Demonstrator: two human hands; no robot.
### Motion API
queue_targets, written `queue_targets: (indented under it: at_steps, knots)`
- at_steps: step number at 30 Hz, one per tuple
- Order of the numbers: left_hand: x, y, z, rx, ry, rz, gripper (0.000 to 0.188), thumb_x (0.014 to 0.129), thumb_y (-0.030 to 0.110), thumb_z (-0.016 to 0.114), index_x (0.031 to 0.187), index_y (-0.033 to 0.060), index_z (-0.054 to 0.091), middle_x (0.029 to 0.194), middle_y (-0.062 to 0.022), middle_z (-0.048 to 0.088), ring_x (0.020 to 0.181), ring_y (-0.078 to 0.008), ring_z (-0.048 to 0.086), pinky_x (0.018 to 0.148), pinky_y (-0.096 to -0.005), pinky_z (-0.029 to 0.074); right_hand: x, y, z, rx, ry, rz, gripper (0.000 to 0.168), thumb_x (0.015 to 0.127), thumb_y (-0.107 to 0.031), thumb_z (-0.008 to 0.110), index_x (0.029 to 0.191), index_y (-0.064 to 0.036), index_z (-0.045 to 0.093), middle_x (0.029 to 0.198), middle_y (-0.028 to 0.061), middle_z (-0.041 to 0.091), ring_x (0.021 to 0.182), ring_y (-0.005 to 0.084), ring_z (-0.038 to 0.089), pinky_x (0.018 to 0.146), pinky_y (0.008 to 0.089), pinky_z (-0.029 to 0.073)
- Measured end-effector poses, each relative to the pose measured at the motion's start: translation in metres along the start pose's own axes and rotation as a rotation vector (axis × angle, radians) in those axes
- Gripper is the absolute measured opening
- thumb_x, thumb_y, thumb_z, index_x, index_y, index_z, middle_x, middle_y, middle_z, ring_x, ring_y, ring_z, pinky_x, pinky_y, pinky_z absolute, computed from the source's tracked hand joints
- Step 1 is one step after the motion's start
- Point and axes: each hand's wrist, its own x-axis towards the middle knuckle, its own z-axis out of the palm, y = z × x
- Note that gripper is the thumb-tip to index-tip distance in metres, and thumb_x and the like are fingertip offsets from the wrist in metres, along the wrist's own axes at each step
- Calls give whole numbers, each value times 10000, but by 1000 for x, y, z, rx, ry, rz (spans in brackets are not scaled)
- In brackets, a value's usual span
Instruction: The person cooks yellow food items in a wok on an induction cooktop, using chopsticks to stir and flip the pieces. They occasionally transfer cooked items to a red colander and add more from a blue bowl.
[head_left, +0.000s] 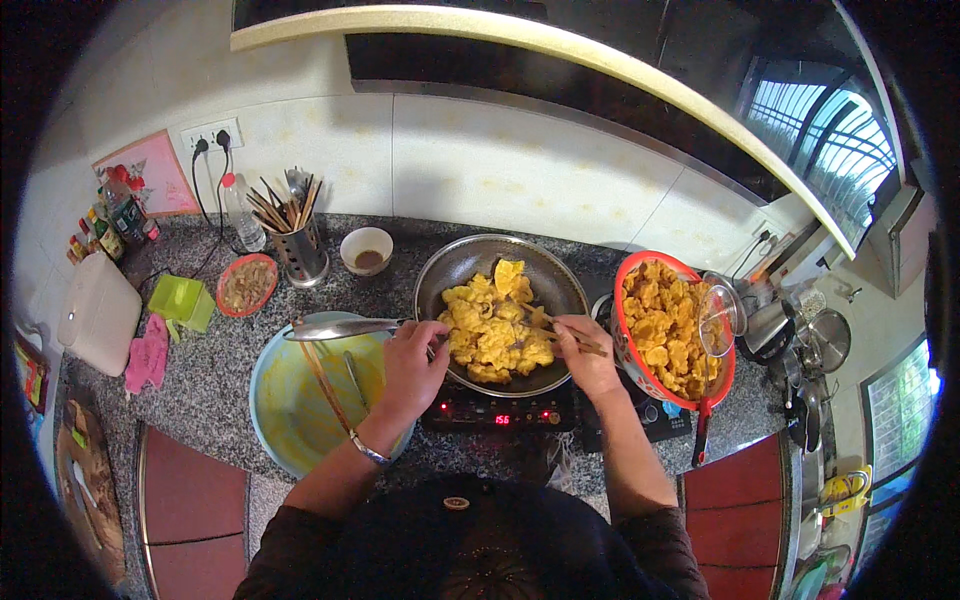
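A wok (430, 289) on the induction cooker (501, 420) holds a heap of yellow fried batter pieces (487, 322). My right hand (586, 354) grips wooden chopsticks (551, 319), their tips in the pieces. At the wok's left rim, beside the base of its metal handle (341, 328), is my left hand (415, 367) with fingers bent. Its fingertips reach the edge of the food; whether they pinch anything is unclear. Below the handle stands a light blue basin (274, 427) smeared with yellow batter, with another pair of chopsticks (324, 386) and a metal utensil (354, 379) inside.
Right of the wok, a red-rimmed basin (621, 330) is piled with fried pieces (664, 330); a wire skimmer (705, 397) lies across it. Behind are a white bowl (367, 241), a utensil holder (301, 259) and a red-rimmed dish (247, 285). A range hood (525, 60) overhangs the counter.
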Motion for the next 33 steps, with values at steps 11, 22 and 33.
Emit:
queue_targets:
  at_steps: [11, 22, 33]
  knots:
    - [-2, -3, -5, 9, 31, -6, 206, 731, 44, 660, 915, 102, 587, 740, -54, 564, 707, -240, 580, 615, -394, 422, 22, 14, -10, -58, 190, -5, 216, 931, -183, 545, 937, 25, 605, 741, 90, 639, 585, 148, 631, 539, 272, 540]
    - [-1, -5, -4, -12, 15, 9, 205, 725, 37, 664, 904, 104, 593, 746, -62, 567, 699, -253, 581, 592, -404, 412, 44, 87, 39, -309, 351, -325, 214, 940, -176, 534, 951, 26, 603, 824, 92, 634, 695, 157, 641, 606, 284, 550]
    - [-2, -3, 1, -1, -24, 20, 197, 751, 24, 650, 937, 77, 609, 794, -72, 567, 684, -216, 572, 579, -334, 450, 42, 41, 11, 618, 659, 332, 201, 951, -162, 491, 918, 33, 524, 811, 143, 615, 625, 221, 639, 585, 306, 569]
